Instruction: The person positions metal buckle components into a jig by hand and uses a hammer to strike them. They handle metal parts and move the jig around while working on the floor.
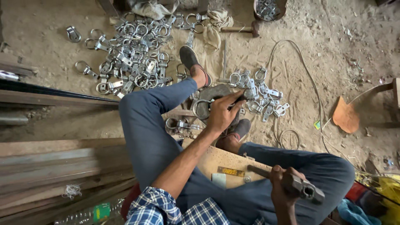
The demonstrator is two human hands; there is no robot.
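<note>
I sit on the ground with my legs in blue jeans spread apart. My left hand (223, 112) pinches a metal ring clamp (203, 106) and holds it on a round iron block (216, 93) between my feet. My right hand (282, 183) grips the wooden handle of a steel hammer (301, 187), raised near my right knee. A pile of finished ring clamps (131, 54) lies far left of my left foot. A smaller pile of clamps (262, 93) lies just right of the block.
Wooden planks and metal bars (50, 162) are stacked at the left. A second hammer (239, 29) and a bowl of metal parts (268, 8) lie at the top. A thin wire (308, 83) loops across the dirt floor. A wooden board (225, 160) lies under my legs.
</note>
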